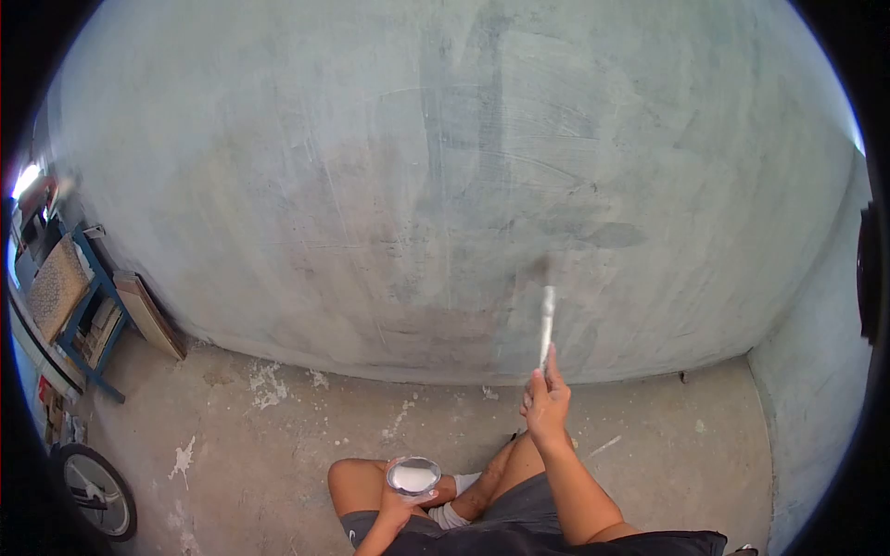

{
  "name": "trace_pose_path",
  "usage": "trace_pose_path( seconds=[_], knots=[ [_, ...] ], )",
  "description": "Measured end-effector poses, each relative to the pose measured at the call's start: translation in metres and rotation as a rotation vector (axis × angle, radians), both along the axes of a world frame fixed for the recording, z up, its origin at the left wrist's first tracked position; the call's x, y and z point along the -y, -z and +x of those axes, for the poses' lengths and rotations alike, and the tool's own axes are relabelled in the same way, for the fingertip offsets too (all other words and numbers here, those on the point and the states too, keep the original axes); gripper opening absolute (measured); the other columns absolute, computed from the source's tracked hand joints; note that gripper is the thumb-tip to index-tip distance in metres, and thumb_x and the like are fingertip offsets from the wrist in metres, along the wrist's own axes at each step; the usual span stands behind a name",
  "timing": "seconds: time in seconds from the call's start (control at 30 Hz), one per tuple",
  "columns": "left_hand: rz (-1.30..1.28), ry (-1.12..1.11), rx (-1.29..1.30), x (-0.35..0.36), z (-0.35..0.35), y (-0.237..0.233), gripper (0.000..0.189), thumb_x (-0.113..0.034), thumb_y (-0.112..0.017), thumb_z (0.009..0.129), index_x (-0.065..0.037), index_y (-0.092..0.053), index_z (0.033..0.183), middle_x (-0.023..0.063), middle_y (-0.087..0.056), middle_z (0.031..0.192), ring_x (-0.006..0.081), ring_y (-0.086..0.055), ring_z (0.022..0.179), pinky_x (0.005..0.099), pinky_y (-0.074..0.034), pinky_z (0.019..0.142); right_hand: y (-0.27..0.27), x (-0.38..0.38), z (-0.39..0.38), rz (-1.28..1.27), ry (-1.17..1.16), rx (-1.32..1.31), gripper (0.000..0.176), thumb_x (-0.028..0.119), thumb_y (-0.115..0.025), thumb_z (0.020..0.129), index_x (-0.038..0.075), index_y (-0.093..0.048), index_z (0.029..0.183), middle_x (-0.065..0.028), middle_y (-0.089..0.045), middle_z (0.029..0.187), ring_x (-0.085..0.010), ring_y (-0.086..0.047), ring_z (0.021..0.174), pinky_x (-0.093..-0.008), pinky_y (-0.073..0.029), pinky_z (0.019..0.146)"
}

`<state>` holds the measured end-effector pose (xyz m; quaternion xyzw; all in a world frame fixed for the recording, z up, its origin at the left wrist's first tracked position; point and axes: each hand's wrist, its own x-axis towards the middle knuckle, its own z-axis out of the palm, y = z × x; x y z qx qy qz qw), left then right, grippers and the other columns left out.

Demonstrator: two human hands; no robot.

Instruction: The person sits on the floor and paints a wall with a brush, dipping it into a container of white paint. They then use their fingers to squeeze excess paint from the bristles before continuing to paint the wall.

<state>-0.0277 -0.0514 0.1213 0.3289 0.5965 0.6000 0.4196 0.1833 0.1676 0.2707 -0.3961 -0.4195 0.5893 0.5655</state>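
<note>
At lower centre, the left hand (pixel 399 501) is cupping a bowl (pixel 414 461); right of centre, the right hand (pixel 546 406), nearer the wall (pixel 389 213), is gripping a stick (pixel 547 321) pointing upward.

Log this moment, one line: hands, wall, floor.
left hand: holds bowl, white contents | right hand: holds white stick toward wall, contact unclear | floor: white splashes

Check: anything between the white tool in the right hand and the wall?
Nothing visible stands between the white tool and the wall. Whether its tip touches is unclear from this view. The left hand holds the bowl well aside.
</note>
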Motion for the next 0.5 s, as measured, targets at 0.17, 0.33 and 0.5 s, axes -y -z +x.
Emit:
trace_pose_path(
  seconds=[0.17, 0.33, 0.5],
  knots=[
    [0.016, -0.009, 0.120, -0.001, 0.003, 0.015, 0.103, -0.003, -0.095, 0.053, -0.004, -0.034, 0.136, 0.0090, -0.055, 0.122, 0.0202, -0.056, 0.113, 0.0340, -0.049, 0.097, 0.046, -0.022, 0.009, 0.767, 0.279, 0.811, 0.051, 0.011, -0.052, 0.100, 0.013, -0.041, 0.149, 0.0005, -0.048, 0.069, -0.0088, -0.042, 0.054, -0.0245, -0.040, 0.049],
    [0.007, 0.012, 0.056, -0.012, 0.004, 0.014, 0.100, -0.002, -0.094, 0.053, -0.004, -0.036, 0.134, 0.0086, -0.055, 0.121, 0.0198, -0.056, 0.113, 0.0331, -0.049, 0.097, 0.027, -0.010, 0.015, 0.139, -0.426, 0.452, 0.053, 0.013, -0.054, 0.099, 0.014, -0.040, 0.150, 0.0031, -0.046, 0.070, -0.0081, -0.041, 0.054, -0.0253, -0.041, 0.049],
    [0.021, 0.032, 0.025, -0.015, 0.006, 0.008, 0.092, -0.001, -0.093, 0.055, -0.005, -0.040, 0.129, 0.0069, -0.056, 0.118, 0.0184, -0.057, 0.110, 0.0320, -0.048, 0.096, 0.013, -0.009, 0.016, 0.061, 0.181, 0.051, 0.056, 0.014, -0.055, 0.099, 0.015, -0.036, 0.152, 0.0040, -0.047, 0.069, -0.0115, -0.044, 0.053, -0.0273, -0.041, 0.050]
  ],
)
